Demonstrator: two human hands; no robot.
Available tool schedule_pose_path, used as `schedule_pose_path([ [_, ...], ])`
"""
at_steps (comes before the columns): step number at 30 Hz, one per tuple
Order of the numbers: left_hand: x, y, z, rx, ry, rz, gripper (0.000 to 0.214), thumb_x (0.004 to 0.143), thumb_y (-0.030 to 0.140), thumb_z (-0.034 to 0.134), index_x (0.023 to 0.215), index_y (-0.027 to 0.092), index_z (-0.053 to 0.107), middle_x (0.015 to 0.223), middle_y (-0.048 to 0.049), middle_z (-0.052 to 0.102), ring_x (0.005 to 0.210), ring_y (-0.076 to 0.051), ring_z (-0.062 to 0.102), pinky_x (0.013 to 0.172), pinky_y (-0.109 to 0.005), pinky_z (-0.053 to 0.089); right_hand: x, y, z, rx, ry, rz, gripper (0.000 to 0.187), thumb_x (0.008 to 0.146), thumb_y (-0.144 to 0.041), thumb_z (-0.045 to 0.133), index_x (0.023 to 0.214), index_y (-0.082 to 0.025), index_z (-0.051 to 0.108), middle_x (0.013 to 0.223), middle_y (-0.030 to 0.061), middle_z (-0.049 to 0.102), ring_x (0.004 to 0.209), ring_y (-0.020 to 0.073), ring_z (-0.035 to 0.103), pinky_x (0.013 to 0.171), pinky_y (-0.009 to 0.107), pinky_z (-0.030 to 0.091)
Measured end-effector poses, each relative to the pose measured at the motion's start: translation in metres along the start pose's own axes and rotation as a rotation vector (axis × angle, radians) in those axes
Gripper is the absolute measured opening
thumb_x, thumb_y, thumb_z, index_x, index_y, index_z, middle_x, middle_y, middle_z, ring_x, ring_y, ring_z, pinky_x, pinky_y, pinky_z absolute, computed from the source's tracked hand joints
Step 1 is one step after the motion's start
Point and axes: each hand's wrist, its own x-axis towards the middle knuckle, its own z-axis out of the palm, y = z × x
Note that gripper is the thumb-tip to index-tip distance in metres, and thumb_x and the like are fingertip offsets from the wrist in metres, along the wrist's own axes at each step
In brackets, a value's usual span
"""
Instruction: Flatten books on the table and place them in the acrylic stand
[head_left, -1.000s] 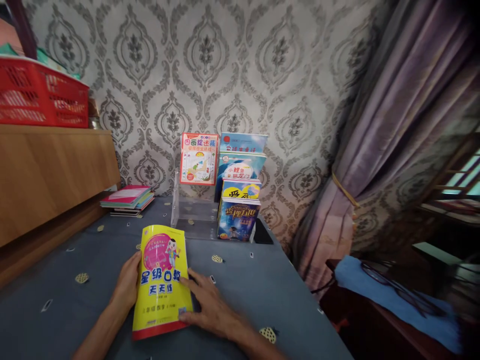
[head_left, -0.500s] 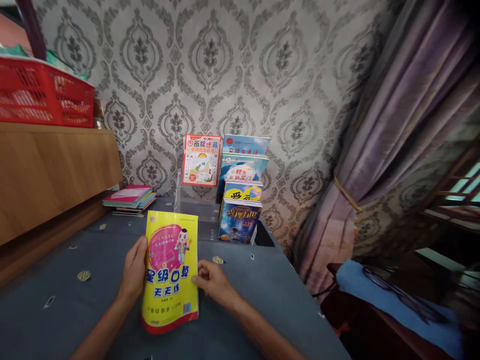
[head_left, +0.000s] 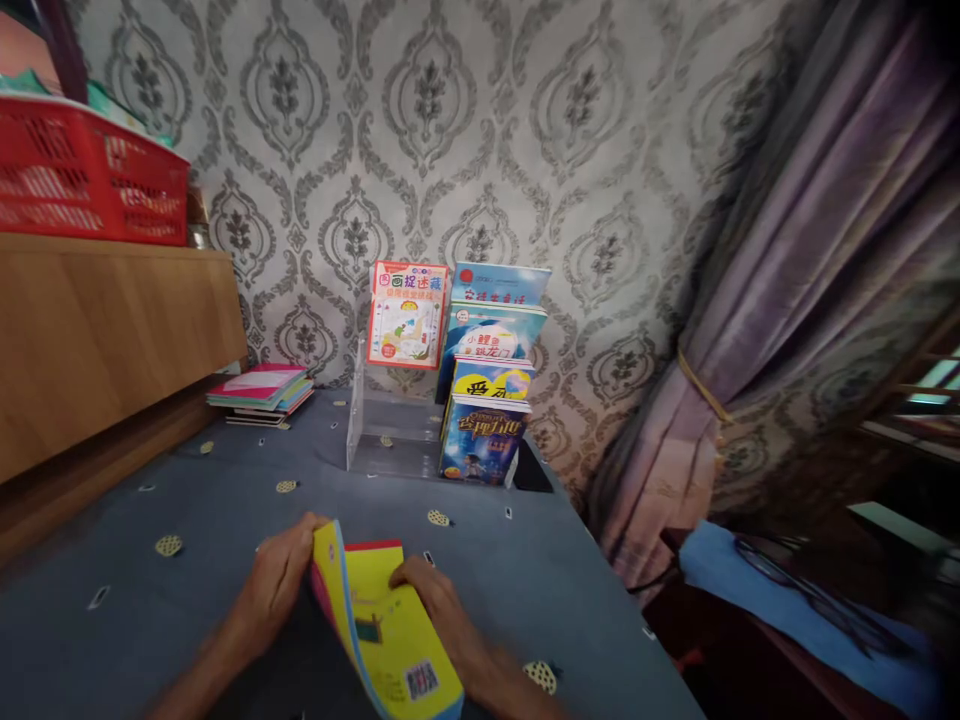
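A thin yellow workbook (head_left: 397, 630) is held low over the table's near side, bent and partly open, with a QR code near its lower end. My left hand (head_left: 277, 575) is closed on its raised upper left corner. On the other side, my right hand (head_left: 442, 605) grips the right edge, fingers curled over the cover. Beyond the hands stands a clear acrylic book rack (head_left: 394, 455). Its right side holds several books in tiers, with a dark blue book (head_left: 484, 440) in front. An orange-bordered picture book (head_left: 407, 315) leans at the rack's upper back left.
A pile of thin books (head_left: 262, 390) lies at the back left beside a wooden cabinet (head_left: 112, 330), which carries a red basket (head_left: 90, 175). A purple curtain (head_left: 720, 330) hangs at right, near a blue cloth (head_left: 780, 600) with glasses (head_left: 814, 590). Dark patterned cloth covers the table (head_left: 225, 520).
The workbook was upright with its front cover facing me. Now it is lower, tipped and bent open, with another side showing. Both hands moved down with it.
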Motion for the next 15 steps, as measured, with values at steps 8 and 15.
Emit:
schedule_pose_path([
  [8,-0.003,0.003,-0.012,0.018,-0.041,0.077,0.048,0.098,0.053,0.035,0.099,0.023,0.072,0.097,-0.0076,0.076,0.09,-0.023,0.072,0.085,-0.032,0.058,-0.006,0.01,0.004,0.074,0.021,0.069,0.035,0.084,-0.028,0.059,0.119,-0.023,0.056,0.107,0.0082,0.064,0.095,0.0235,0.063,0.086,0.036,0.05],
  [15,-0.012,-0.032,-0.032,0.025,-0.105,0.113,0.04,0.094,0.052,0.046,0.113,0.026,0.07,0.119,-0.0076,0.072,0.112,-0.026,0.067,0.098,-0.035,0.053,-0.006,-0.015,-0.013,0.099,-0.054,0.204,0.057,0.079,-0.035,0.066,0.133,-0.025,0.051,0.123,0.0102,0.063,0.113,0.0291,0.06,0.1,0.042,0.046],
])
